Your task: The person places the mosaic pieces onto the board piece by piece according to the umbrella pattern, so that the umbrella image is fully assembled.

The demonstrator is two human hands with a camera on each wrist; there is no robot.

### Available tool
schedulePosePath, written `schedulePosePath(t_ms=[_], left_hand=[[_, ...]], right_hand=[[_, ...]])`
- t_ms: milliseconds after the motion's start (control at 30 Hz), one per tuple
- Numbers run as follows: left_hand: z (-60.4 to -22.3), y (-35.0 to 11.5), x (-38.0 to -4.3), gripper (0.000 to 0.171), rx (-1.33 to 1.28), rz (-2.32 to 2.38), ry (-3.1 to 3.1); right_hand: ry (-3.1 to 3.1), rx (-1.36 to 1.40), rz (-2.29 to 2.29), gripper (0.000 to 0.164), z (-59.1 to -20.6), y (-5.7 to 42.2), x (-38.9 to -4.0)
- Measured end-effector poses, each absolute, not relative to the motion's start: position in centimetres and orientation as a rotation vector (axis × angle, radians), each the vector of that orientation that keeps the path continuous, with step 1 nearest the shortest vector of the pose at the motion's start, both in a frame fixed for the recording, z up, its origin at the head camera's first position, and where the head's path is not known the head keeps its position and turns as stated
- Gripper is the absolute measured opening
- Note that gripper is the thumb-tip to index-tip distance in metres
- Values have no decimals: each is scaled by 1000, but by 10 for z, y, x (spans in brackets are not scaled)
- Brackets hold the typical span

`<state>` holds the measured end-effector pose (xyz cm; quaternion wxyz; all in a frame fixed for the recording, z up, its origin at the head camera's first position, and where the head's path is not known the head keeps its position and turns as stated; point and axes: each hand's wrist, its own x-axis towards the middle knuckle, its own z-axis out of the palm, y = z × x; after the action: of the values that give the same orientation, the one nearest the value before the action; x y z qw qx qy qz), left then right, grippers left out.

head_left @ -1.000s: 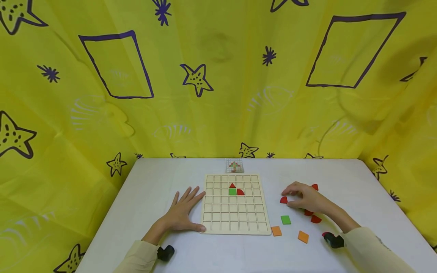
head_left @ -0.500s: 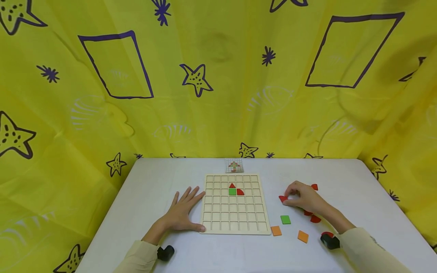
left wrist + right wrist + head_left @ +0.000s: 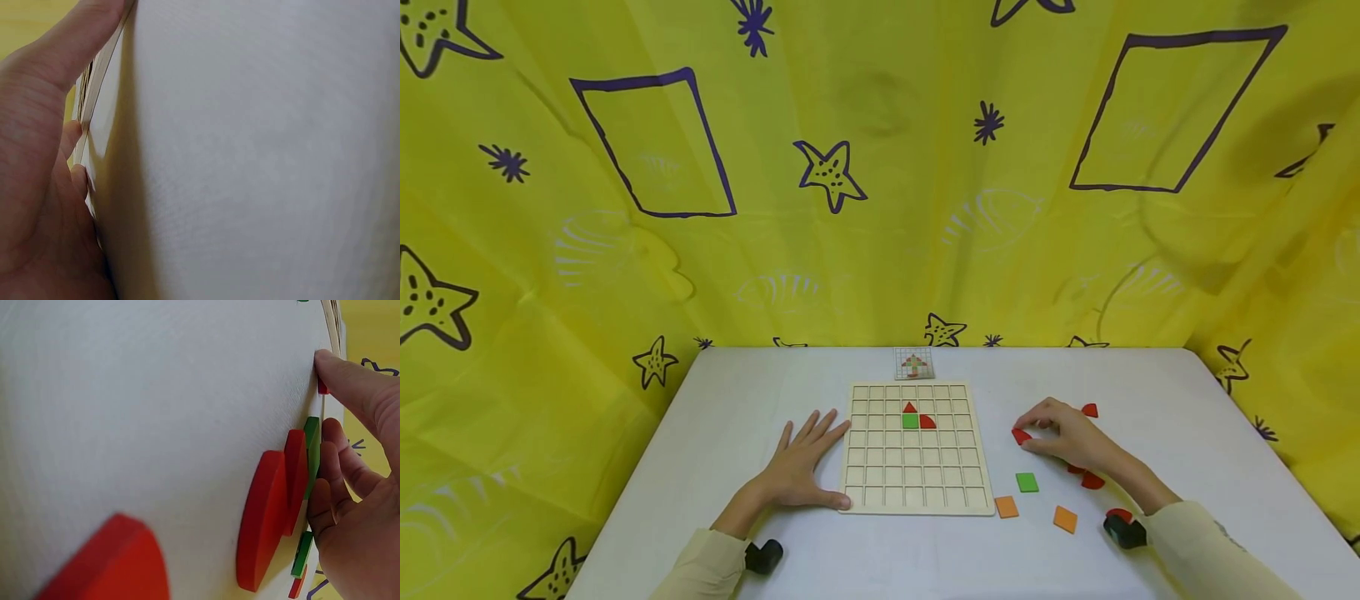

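A wooden grid board [image 3: 895, 475] lies on the white table with a red triangle [image 3: 910, 407], a green square [image 3: 910, 422] and a red quarter-circle [image 3: 927, 422] set in its cells. My left hand [image 3: 801, 471] rests at the board's left edge, fingers spread, thumb at the near corner. To the right of the board, my right hand [image 3: 1071, 433] pinches a red quarter-circle tile [image 3: 1021, 436] between thumb and index finger, low over the table. In the right wrist view, most of that tile [image 3: 322, 386] hides behind a digit.
Behind the board lies a small pattern card [image 3: 913, 364]. Loose tiles lie around the right hand: a green square [image 3: 1027, 482], orange squares [image 3: 1064, 519] and several red quarter-circles [image 3: 1093, 481]. Green tiles [image 3: 312, 456] show beside the right palm. A yellow curtain [image 3: 880, 250] hangs behind the table.
My right hand's fingers have closed in on the red quarter-circle, which has turned and shifted slightly left. The left hand and the board have stayed in place.
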<state>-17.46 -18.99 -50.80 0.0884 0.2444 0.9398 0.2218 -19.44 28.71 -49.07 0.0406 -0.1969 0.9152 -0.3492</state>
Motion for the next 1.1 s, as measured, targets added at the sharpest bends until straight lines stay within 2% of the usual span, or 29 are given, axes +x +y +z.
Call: schedulePosePath(t_ms=[233,667,1100], left_hand=[[-507,-189,-174,118,709,627,2796],[-518,-192,-175,120,783,724,2833],[-503,-188,-171,118,721,663,2801]], right_hand=[[2839,-579,-1058,21,-490,284,-194],[2914,-522,-1090,24,-486,270,-191],[2894,-514,-1200,20,-475,235,-191]])
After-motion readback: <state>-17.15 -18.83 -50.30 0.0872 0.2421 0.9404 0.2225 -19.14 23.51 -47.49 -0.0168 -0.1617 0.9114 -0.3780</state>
